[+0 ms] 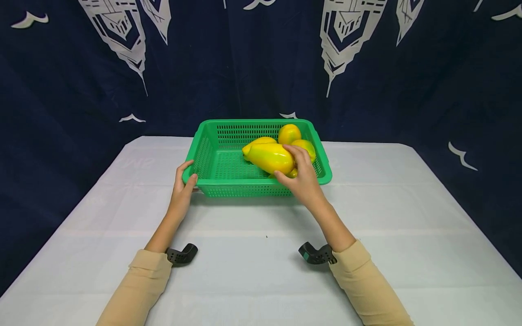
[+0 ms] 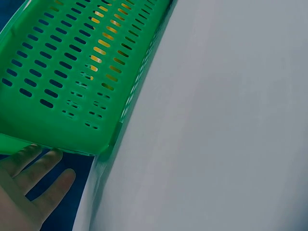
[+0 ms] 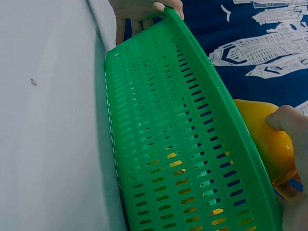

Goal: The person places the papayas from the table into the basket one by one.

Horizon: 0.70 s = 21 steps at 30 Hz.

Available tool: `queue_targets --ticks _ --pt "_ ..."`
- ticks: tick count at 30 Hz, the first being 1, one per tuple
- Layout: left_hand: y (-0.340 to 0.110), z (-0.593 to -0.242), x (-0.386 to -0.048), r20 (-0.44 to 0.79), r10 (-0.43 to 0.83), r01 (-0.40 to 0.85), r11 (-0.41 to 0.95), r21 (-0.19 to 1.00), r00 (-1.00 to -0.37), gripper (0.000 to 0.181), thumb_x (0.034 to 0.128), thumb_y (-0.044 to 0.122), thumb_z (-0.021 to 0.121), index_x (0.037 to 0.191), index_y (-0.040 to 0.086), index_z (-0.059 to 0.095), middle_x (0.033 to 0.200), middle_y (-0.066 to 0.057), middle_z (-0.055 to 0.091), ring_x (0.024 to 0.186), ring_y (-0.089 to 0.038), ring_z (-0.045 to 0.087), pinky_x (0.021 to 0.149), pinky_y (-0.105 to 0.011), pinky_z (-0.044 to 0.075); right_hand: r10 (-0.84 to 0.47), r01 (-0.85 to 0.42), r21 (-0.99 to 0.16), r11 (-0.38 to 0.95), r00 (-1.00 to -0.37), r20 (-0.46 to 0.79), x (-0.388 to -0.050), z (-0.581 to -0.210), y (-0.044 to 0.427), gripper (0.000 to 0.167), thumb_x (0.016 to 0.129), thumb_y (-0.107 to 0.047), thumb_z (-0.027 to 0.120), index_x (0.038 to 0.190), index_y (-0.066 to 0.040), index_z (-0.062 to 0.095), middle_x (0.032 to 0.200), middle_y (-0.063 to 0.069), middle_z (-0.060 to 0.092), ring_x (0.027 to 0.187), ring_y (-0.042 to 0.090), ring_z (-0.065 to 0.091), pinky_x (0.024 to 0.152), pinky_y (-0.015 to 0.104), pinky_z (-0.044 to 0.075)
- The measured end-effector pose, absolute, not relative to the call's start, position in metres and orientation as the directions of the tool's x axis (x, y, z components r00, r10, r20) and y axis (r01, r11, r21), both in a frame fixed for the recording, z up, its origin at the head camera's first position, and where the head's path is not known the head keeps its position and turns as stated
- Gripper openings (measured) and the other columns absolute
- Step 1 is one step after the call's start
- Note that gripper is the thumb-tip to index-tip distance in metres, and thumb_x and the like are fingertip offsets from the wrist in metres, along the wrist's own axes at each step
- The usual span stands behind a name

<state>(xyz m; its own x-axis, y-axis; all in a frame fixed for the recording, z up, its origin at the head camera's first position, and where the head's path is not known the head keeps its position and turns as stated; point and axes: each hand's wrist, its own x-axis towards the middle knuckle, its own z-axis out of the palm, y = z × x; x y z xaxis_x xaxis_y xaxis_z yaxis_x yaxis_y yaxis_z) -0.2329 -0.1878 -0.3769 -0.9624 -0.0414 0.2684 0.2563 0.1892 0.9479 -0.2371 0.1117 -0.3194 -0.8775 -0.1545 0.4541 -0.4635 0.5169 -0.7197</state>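
A green plastic basket (image 1: 244, 181) with slotted walls stands on the table. My left hand (image 1: 182, 190) holds its near left corner, thumb over the rim and other fingers below, as the left wrist view shows. Over the right part of the basket, my right hand (image 1: 301, 179) grips a large tapered yellow fruit (image 1: 267, 157) by its fat end, between thumb and fingers. The same fruit (image 3: 264, 137) shows above the rim in the right wrist view. Behind it lie another tapered yellow fruit (image 1: 261, 140) and two rounder yellow fruits, one at the back (image 1: 289, 133) and one (image 1: 306, 147) beside my fingers.
The basket's left half shows its bare slotted floor (image 1: 224, 165). A white cloth (image 1: 253, 271) covers the table. Behind hangs a dark blue curtain (image 1: 244, 68) with white drawings. Each wrist wears a black camera mount, left (image 1: 182, 254) and right (image 1: 316, 253).
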Motion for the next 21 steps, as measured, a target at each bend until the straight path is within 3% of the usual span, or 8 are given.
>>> queue_targets --ticks 8,14,21 --pt "-0.186 -0.372 -0.230 0.252 -0.036 0.241 0.191 0.952 -0.967 0.049 0.0968 0.026 0.037 0.142 0.020 0.020 0.133 -0.015 0.031 0.096 -0.013 0.042 0.083 -0.034 0.040 -0.128 -0.423 -0.733 0.533 -0.896 0.425 -0.238 -0.318 0.110 0.061 0.079 -0.019 0.068 0.132 -0.011 0.039 0.127 0.010 0.044 0.104 0.024 0.045 0.091 0.039 0.044" --pt "-0.181 -0.362 -0.222 0.245 -0.033 0.234 0.197 0.952 -0.969 0.049 0.0968 0.022 0.035 0.142 0.014 0.018 0.137 -0.017 0.027 0.096 -0.013 0.041 0.086 -0.041 0.038 -0.098 -0.384 -0.724 0.574 -0.909 0.404 -0.239 -0.317 0.108 0.060 0.080 -0.024 0.067 0.133 -0.013 0.041 0.135 0.008 0.042 0.113 0.025 0.045 0.094 0.040 0.043" --pt "-0.187 -0.374 -0.231 0.264 -0.036 0.251 0.203 0.946 -0.964 0.049 0.0967 0.027 0.036 0.143 0.020 0.019 0.136 -0.014 0.028 0.095 -0.011 0.041 0.085 -0.039 0.038 -0.069 -0.328 -0.702 0.632 -0.926 0.370 -0.240 -0.316 0.106 0.060 0.081 -0.029 0.067 0.134 -0.013 0.043 0.136 0.009 0.042 0.119 0.026 0.044 0.095 0.040 0.043"
